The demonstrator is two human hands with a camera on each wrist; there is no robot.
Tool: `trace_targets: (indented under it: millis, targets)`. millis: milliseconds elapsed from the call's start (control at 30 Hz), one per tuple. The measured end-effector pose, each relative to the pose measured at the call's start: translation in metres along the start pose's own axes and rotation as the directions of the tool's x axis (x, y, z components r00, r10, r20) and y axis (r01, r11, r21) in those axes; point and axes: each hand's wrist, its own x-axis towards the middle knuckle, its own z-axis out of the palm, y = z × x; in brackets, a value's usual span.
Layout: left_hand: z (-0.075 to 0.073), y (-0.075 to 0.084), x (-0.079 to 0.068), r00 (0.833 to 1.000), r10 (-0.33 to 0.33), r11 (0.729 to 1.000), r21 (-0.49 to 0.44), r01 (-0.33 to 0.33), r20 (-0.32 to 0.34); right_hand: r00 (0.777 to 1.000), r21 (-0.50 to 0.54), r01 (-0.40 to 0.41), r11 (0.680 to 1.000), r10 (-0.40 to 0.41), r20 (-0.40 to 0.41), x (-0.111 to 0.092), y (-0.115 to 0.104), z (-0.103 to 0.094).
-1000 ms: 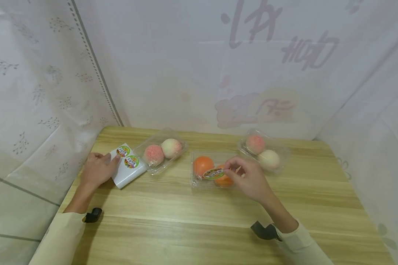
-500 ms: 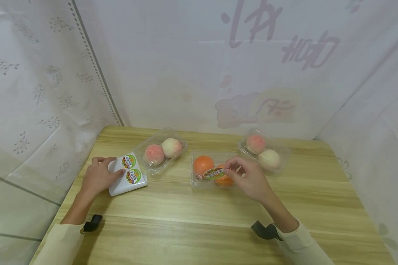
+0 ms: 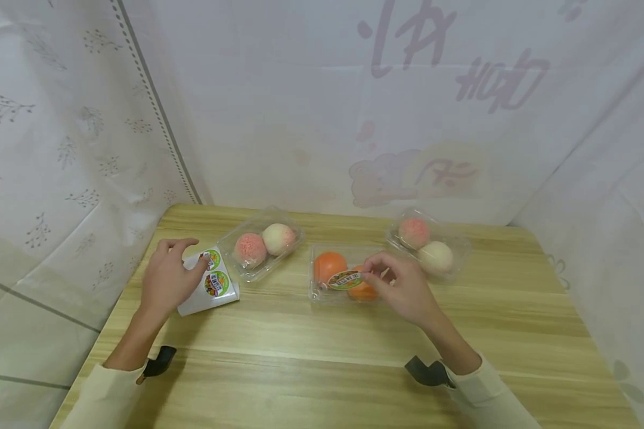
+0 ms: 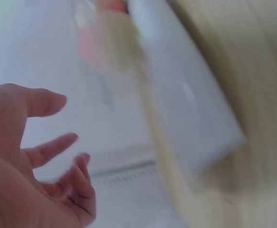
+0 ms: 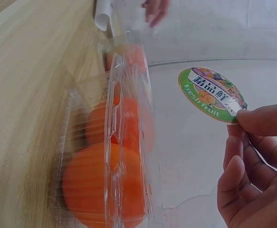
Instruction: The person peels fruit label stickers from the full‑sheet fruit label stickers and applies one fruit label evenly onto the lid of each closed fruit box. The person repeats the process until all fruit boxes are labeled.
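My right hand (image 3: 405,290) pinches an oval fruit sticker (image 5: 212,95) by its edge, between thumb and forefinger. It is held above a clear plastic box (image 3: 318,293) with two orange fruits (image 3: 330,268) inside. "Fresh Fruit" is printed on the sticker's green border. My left hand (image 3: 169,277) hovers over a folded white sticker sheet (image 3: 195,304), fingers spread and holding nothing. Two round stickers (image 3: 216,284) show on that sheet. In the left wrist view the hand (image 4: 38,156) is apart from the blurred sheet (image 4: 186,95).
A clear box (image 3: 254,274) of two pink-and-cream peaches (image 3: 250,249) lies beside the sheet. Another such box (image 3: 456,238) with two peaches (image 3: 434,257) sits at the back right. Fabric curtains (image 3: 273,119) enclose the wooden table (image 3: 300,369).
My left hand drew the sticker sheet slightly toward me, then let go and lifted off it. The right hand has kept still with the sticker.
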Motion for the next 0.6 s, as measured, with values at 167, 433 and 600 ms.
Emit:
trace_targets:
  millis: [167,433,600]
  targets:
    - [0.010,0.034,-0.005,0.959,0.248,0.955,-0.130,-0.265,-0.136,1.000,0.005,-0.002,1.000,0.002,-0.008,0.000,0.000,0.001]
    - [0.033,0.085,-0.015,0.863,0.475,0.812,-0.291,-0.505,-0.173,0.999,0.012,-0.028,1.000,0.028,-0.030,-0.001,0.002,0.003]
    - [0.054,0.109,-0.019,0.842,0.524,0.766,-0.362,-0.532,-0.128,0.997,0.032,-0.066,0.997,0.067,-0.040,-0.002,0.002,0.003]
